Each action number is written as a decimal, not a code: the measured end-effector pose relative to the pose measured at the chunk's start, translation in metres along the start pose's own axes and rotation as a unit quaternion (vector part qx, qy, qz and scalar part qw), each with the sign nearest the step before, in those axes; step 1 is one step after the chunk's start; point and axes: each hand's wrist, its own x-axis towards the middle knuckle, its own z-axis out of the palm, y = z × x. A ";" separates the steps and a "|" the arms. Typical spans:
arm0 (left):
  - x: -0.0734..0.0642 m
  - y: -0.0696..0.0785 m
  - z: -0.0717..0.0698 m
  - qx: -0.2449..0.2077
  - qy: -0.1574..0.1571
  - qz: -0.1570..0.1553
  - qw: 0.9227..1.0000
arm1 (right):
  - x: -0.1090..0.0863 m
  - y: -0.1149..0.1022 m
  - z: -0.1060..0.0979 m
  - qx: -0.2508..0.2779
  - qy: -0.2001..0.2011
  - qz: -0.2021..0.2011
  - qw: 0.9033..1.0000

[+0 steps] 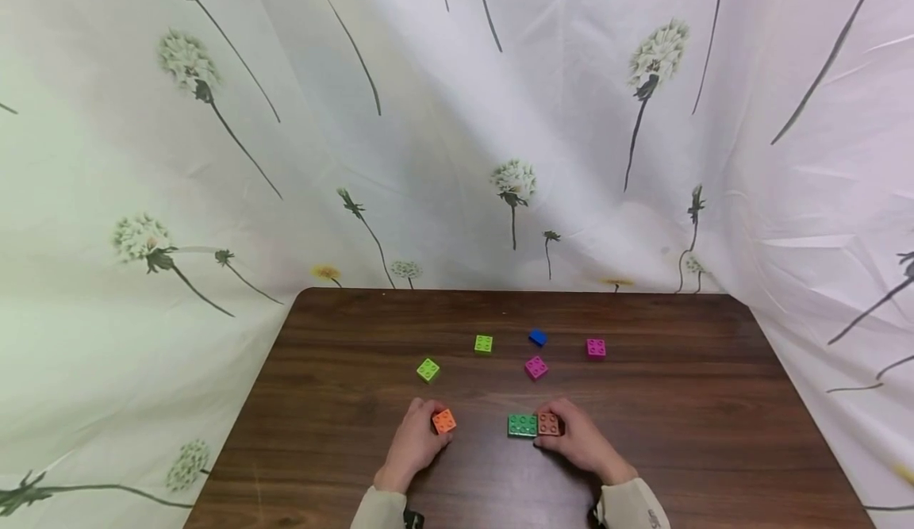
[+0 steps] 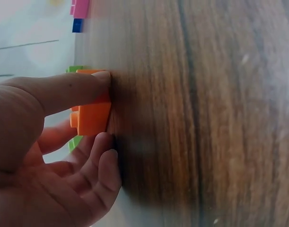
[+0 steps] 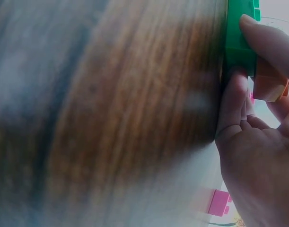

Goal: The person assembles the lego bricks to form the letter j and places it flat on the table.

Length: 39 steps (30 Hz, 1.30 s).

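Note:
My left hand [image 1: 417,439] pinches an orange brick [image 1: 444,421] between thumb and fingers. In the left wrist view, the orange brick [image 2: 93,118] is at the tabletop, its studs facing away from the wood. My right hand [image 1: 580,438] grips a brown brick [image 1: 548,423] at the right end of a longer green brick [image 1: 523,426]. The right wrist view has the brown brick [image 3: 268,82] set higher than the green brick [image 3: 239,42] and jutting past its end. There the thumb lies against the green brick's side. How firmly the two bricks join cannot be told.
Beyond the hands lie two lime bricks [image 1: 428,369], two magenta bricks [image 1: 536,367] and a small blue brick [image 1: 538,338] on the dark wooden table [image 1: 321,386]. A white cloth [image 1: 443,196] with dandelion prints hangs behind the table and along its sides.

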 end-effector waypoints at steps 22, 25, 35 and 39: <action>0.005 0.011 0.012 -0.077 0.036 0.067 0.994 | 0.000 0.001 0.001 0.001 0.009 -0.003 1.000; 0.005 0.014 0.013 -0.106 0.016 0.067 0.992 | -0.001 0.001 0.001 0.003 0.009 0.000 1.000; 0.008 0.018 0.014 -0.233 -0.029 0.053 0.971 | 0.000 0.000 0.001 0.009 0.007 0.008 1.000; 0.007 0.023 0.014 -0.287 -0.059 0.031 0.956 | -0.001 0.000 0.001 0.010 0.007 0.005 1.000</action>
